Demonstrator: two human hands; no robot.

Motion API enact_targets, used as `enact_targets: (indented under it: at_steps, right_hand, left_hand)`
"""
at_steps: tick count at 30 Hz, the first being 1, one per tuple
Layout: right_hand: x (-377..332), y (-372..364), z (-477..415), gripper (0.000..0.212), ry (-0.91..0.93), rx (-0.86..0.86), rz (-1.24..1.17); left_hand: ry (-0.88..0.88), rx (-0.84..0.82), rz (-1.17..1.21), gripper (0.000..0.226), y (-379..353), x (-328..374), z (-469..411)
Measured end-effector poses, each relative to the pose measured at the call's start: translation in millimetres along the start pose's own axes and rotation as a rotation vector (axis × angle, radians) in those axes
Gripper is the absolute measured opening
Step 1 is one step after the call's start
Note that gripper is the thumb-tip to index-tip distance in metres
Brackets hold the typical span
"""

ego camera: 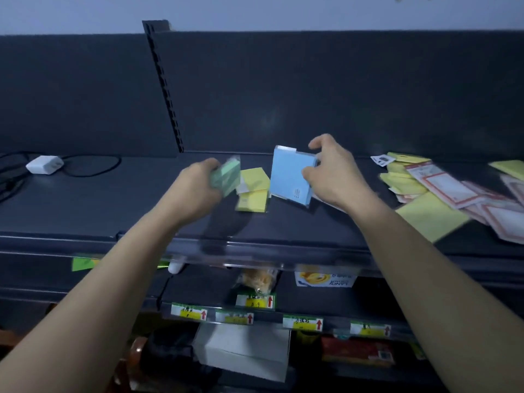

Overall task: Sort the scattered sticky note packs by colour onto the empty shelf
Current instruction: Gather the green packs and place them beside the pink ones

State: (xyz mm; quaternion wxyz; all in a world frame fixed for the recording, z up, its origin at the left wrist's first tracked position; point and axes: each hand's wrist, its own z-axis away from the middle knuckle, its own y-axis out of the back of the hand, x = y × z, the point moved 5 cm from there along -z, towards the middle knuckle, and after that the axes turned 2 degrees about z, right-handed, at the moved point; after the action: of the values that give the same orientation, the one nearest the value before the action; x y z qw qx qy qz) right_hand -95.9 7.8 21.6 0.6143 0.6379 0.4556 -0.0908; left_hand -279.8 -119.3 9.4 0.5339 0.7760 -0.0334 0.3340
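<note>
On the dark shelf (127, 205) my left hand (198, 185) grips a green sticky note pack (226, 177), blurred and lifted a little off the surface. My right hand (331, 171) holds a blue pack (289, 177) by its right edge, tilted up on end. Between the two hands lie two yellow packs (253, 190), one partly over the other. A heap of yellow packs (405, 177) and red-bordered label packs (459, 194) is spread over the shelf's right side.
A white charger (45, 165) with black cables lies at the shelf's far left. A slotted upright (166, 89) stands at the back. Lower shelves hold yellow price tags (303, 323), boxes and packaged goods.
</note>
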Motion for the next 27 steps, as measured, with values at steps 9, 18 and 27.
enact_targets:
  at_steps: [9,18,27]
  right_hand:
    - [56.6,95.3,71.9,0.023,-0.146,0.314,0.106]
    - [157.0,276.8,284.7,0.022,-0.44,0.599,0.217]
    - [209.1,420.7,584.1,0.013,-0.813,0.945,0.347]
  left_hand:
    - [-0.295,-0.109,0.374,0.021,-45.6,119.0,24.7]
    - [-0.743,-0.438,0.438,0.035,-131.6,333.0,160.4]
    - [-1.23,-0.803,0.489,0.036,-201.8,526.8,422.6]
